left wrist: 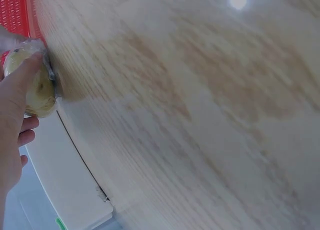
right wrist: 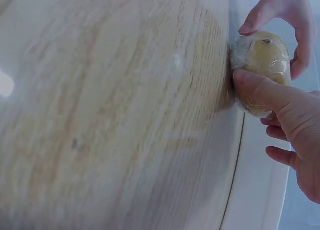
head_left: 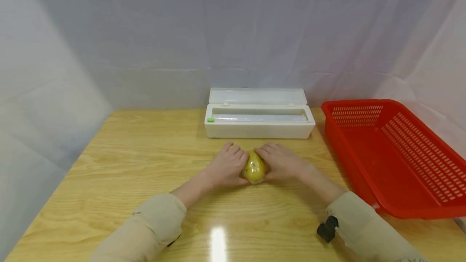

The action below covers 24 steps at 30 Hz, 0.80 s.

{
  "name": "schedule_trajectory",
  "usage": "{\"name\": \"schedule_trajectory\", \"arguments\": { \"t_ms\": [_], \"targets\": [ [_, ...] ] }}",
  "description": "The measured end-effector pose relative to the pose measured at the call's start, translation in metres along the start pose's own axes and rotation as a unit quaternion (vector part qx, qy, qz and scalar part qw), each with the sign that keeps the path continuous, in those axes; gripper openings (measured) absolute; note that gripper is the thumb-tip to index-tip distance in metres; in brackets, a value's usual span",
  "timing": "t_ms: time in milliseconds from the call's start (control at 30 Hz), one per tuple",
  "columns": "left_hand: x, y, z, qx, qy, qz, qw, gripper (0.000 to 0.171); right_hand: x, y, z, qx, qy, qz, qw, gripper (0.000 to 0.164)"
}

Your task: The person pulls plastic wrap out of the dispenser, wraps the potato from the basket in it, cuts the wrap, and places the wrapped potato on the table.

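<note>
Between my two hands, a yellow oval fruit in clear plastic film stands at the table's middle; its exact kind is hard to tell. The film is bunched at its underside in the right wrist view, and a dark spot marks the fruit. My left hand grips it from the left, thumb on the near side and fingers around the far side. From the right, my right hand holds it the same way. Just behind the hands sits a white film dispenser box, lid raised, with a film roll inside.
A red plastic basket with slotted walls stands at the table's right side. A small green piece sits at the dispenser's left front edge. The wooden table is backed by a pale cloth.
</note>
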State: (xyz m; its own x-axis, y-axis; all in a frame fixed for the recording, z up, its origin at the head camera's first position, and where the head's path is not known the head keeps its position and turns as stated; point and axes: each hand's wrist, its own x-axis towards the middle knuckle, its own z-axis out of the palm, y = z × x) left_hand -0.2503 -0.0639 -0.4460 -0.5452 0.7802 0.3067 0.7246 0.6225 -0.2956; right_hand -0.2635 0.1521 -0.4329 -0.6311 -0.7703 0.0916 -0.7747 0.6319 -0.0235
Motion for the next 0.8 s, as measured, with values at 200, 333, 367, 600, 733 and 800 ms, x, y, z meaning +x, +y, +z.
{"name": "schedule_trajectory", "arguments": {
  "t_ms": [200,333,367,600,733,800],
  "targets": [
    [0.0001,-0.001,0.0006,0.011,0.01,0.001,0.9999,0.069,0.0014,0.0013,0.0053,-0.025,0.02,-0.007,0.999,0.081],
    [-0.0022,-0.0026,0.001,-0.015,-0.015,-0.01,0.9997,0.076,-0.0023,0.0038,0.0091,-0.013,0.018,-0.006,1.0,0.088],
    [-0.0029,-0.0033,0.0005,-0.025,-0.025,-0.014,0.9993,0.079,-0.0035,0.0046,0.0091,-0.002,0.015,-0.001,1.0,0.091],
    [-0.0041,-0.0067,-0.0025,-0.051,-0.048,-0.03,0.9971,0.082,-0.0052,0.0054,0.0044,0.015,0.021,0.004,1.0,0.091],
    [-0.0018,-0.0055,-0.0023,-0.041,-0.028,-0.021,0.9986,0.077,-0.0026,0.0019,0.006,-0.014,0.035,-0.014,0.999,0.087],
    [-0.0006,-0.0047,-0.0019,-0.031,-0.024,-0.019,0.9991,0.076,-0.001,0.0003,0.007,-0.026,0.039,-0.012,0.999,0.087]
  ]
}}
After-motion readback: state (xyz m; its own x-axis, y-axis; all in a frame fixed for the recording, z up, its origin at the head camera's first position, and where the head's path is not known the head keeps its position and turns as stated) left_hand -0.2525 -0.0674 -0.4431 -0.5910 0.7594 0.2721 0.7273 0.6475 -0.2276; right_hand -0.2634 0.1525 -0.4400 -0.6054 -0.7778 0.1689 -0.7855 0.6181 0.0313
